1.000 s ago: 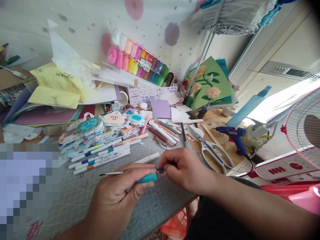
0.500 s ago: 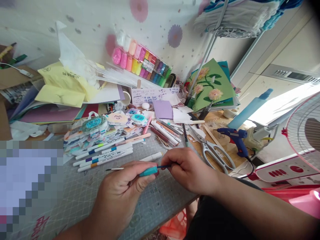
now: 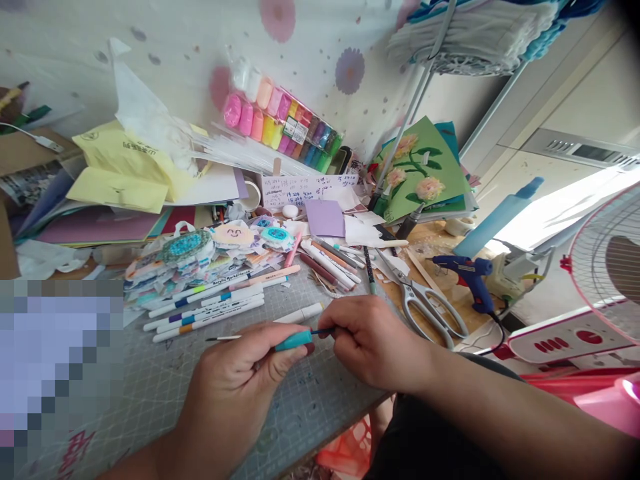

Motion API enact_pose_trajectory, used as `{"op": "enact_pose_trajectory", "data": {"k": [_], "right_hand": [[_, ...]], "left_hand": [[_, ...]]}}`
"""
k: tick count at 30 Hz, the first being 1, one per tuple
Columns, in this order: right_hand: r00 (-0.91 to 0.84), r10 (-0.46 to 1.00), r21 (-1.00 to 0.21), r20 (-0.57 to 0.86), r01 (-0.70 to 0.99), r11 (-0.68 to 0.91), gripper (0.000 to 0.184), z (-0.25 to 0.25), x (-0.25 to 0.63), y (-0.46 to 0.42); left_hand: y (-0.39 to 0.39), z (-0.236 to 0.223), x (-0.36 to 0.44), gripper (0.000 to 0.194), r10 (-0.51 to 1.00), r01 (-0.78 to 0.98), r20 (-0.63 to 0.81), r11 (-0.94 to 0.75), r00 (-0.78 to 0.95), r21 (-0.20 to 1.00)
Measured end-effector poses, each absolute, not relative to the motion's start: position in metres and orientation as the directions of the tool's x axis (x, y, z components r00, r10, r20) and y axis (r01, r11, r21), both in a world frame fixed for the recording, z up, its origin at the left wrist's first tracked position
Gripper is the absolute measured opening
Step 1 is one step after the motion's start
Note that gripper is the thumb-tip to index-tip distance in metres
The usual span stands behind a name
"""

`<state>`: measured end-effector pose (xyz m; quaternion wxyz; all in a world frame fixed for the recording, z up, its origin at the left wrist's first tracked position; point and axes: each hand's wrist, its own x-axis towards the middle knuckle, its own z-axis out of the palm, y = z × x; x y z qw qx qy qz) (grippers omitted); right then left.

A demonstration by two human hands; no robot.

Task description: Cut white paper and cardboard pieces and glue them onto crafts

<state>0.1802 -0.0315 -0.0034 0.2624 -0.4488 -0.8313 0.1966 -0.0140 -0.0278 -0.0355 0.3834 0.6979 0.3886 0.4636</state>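
1. My left grip (image 3: 240,367) is clamped on the teal piece (image 3: 294,341), pinched between thumb and fingers with its blunt end facing the right grip (image 3: 373,343).
2. My right grip is closed on the thin blue rod (image 3: 323,331); a short stretch shows between the two grips, just beside the teal end. I cannot tell whether the rod enters that piece or passes behind it.
3. A slim brush tip (image 3: 223,338) sticks out on the far side of the left grip, pointing away from the right. It roughly lines up with the rod, so I judge they may be one brush, though my fingers hide the middle.
4. For good control, I would pinch the rod close to the teal end, because a short free length should flex less.
5. I would hold the left grip firm but not crushing and let the right do the fine work, with both grips level so the rod does not bend.
6. The bristles want care: they look clear of the cutting mat (image 3: 150,387), and I would tilt nothing towards the row of markers (image 3: 210,313) beyond the left grip.
7. The scissors (image 3: 433,310) lie beyond the right grip, so I would give that wrist room.
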Motion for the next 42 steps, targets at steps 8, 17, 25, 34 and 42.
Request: {"op": "enact_pose_trajectory", "data": {"k": [8, 17, 25, 34, 42], "right_hand": [[-0.451, 0.856, -0.507, 0.255, 0.691, 0.515, 0.03, -0.007, 0.19, -0.03], [-0.149, 0.987, -0.903, -0.063, 0.43, 0.007, 0.027, 0.003, 0.215, -0.028], [-0.269, 0.93, -0.938, -0.252, 0.305, -0.166, 0.013, -0.004, 0.203, -0.028], [-0.282, 0.952, -0.865, -0.116, 0.501, 0.043, 0.016, -0.006, 0.196, -0.028], [-0.244, 0.969, -0.807, 0.026, 0.567, 0.164, 0.023, -0.009, 0.194, -0.029]], "left_hand": [[-0.029, -0.04, -0.009, 0.014, 0.983, 0.071, -0.055, 0.043, 0.177, 0.997], [-0.02, -0.046, -0.009, 0.015, 0.987, -0.085, -0.084, 0.096, 0.135, 0.992], [-0.028, -0.037, -0.01, 0.013, 0.973, 0.127, 0.152, -0.175, 0.174, 0.976], [-0.031, -0.035, -0.018, 0.016, 0.756, 0.373, 0.563, -0.654, 0.334, 0.658], [-0.034, -0.034, -0.022, 0.015, 0.684, 0.409, 0.618, -0.728, 0.387, 0.55]]}}
